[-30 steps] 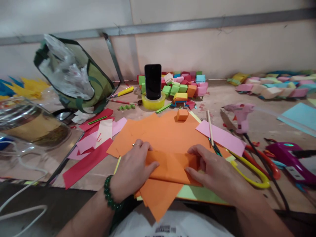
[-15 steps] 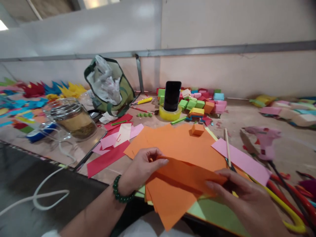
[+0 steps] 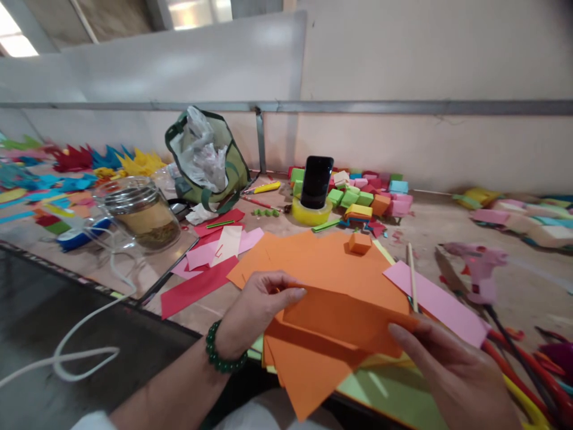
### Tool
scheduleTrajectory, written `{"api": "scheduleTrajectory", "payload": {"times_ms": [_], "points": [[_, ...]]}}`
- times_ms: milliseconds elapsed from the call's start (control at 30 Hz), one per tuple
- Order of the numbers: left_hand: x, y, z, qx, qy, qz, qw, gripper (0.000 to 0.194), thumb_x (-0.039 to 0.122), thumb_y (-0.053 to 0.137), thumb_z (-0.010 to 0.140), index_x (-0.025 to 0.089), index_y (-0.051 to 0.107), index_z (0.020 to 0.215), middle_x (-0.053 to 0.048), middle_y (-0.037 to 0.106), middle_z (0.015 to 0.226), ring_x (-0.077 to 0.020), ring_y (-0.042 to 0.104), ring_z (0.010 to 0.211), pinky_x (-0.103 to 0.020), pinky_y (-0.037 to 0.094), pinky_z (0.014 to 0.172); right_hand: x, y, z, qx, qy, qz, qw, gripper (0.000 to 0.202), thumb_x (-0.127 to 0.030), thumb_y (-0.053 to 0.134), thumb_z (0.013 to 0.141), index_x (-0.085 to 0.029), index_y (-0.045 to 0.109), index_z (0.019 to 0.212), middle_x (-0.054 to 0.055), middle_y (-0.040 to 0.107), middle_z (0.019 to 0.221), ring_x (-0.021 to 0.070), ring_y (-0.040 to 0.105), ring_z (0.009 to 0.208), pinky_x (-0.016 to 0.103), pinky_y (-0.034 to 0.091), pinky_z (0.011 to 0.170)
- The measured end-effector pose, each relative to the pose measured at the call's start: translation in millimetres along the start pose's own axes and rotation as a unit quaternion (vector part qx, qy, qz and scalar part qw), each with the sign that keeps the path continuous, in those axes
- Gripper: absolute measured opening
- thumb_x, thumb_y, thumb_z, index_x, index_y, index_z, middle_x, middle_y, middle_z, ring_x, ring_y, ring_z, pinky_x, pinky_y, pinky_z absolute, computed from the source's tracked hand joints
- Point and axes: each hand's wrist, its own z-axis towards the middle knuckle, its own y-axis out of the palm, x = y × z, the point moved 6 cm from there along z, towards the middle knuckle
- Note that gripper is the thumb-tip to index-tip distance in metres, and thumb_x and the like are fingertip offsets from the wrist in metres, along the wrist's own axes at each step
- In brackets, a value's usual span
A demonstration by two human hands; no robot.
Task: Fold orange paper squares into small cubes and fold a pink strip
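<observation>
Bright, even light falls from overhead; a glowing ceiling panel (image 3: 11, 45) at top left and a second one (image 3: 199, 9) near the top centre are both blown out to white. Shadows on the tan worktop (image 3: 528, 280) are soft and short. The clear glass jar with the metal lid (image 3: 141, 215) carries pale reflections, and the crumpled clear plastic in the green bag (image 3: 203, 152) glints. The wide lens bows the grey metal wall rail (image 3: 358, 107) and stretches the edges. The pink glue gun (image 3: 478, 263) and the right hand (image 3: 452, 376) look smeared; the centre stays fairly sharp.
</observation>
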Motion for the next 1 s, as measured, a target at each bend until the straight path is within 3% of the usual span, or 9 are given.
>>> {"api": "scheduleTrajectory", "payload": {"times_ms": [200,333,467,600,767,1000], "points": [[2.9,-2.4,-5.3,0.01,0.014,0.0,1.0,0.015,0.029,0.073,0.067,0.014,0.07,0.07,-0.001,0.06,0.068,-0.0109,0.05,0.066,-0.021,0.04,0.062,4.9,1.8,-2.5,0.012,0.026,0.042,0.999,0.022,-0.042,0.071,0.068,-0.02,0.066,0.067,0.0,0.059,0.062,0.0139,0.053,0.055,0.022,0.046,0.05],[-3.7,-5.9,-7.2,0.013,-0.009,0.018,1.0,0.019,0.032,0.074,0.069,0.014,0.07,0.074,-0.002,0.064,0.073,-0.0123,0.055,0.07,-0.021,0.043,0.065,-0.5,8.9,-5.0,-0.012,0.032,0.101,0.994,0.026,-0.042,0.068,0.073,-0.018,0.063,0.067,0.0,0.057,0.062,0.0127,0.051,0.055,0.022,0.045,0.05],[-10.4,-9.5,-7.7,0.023,-0.03,0.014,0.999,0.025,0.035,0.076,0.067,0.014,0.07,0.077,-0.003,0.066,0.076,-0.0131,0.057,0.069,-0.022,0.044,0.063,-1.9,7.7,-6.8,0.029,0.054,0.117,0.991,0.027,-0.043,0.066,0.076,-0.017,0.063,0.068,0.0,0.055,0.061,0.012,0.049,0.056,0.022,0.045,0.052],[-13.5,-11.8,-10.7,0.05,-0.057,-0.01,0.997,0.029,0.035,0.08,0.06,0.013,0.069,0.075,-0.004,0.068,0.078,-0.0152,0.06,0.073,-0.024,0.047,0.064,0.7,9.2,-10.0,0.027,0.045,0.119,0.992,0.027,-0.042,0.067,0.077,-0.017,0.063,0.068,-0.001,0.055,0.061,0.0113,0.049,0.056,0.022,0.045,0.053],[-17.5,-12.8,-12.1,0.064,-0.078,-0.066,0.993,0.028,0.03,0.083,0.058,0.015,0.068,0.076,0.0,0.067,0.075,-0.0125,0.06,0.07,-0.021,0.047,0.064,0.3,10.0,-10.9,0.033,0.022,0.129,0.991,0.021,-0.039,0.066,0.078,-0.018,0.067,0.074,0.0,0.061,0.065,0.0122,0.055,0.059,0.023,0.047,0.055],[-15.7,-9.0,-9.7,0.053,-0.056,-0.096,0.992,0.027,0.025,0.082,0.06,0.013,0.064,0.076,0.002,0.063,0.069,-0.0084,0.056,0.063,-0.018,0.044,0.06,3.1,5.8,-11.5,0.068,0.034,0.131,0.989,0.018,-0.036,0.071,0.074,-0.018,0.068,0.072,0.0,0.063,0.064,0.0107,0.055,0.057,0.019,0.047,0.052]]}}
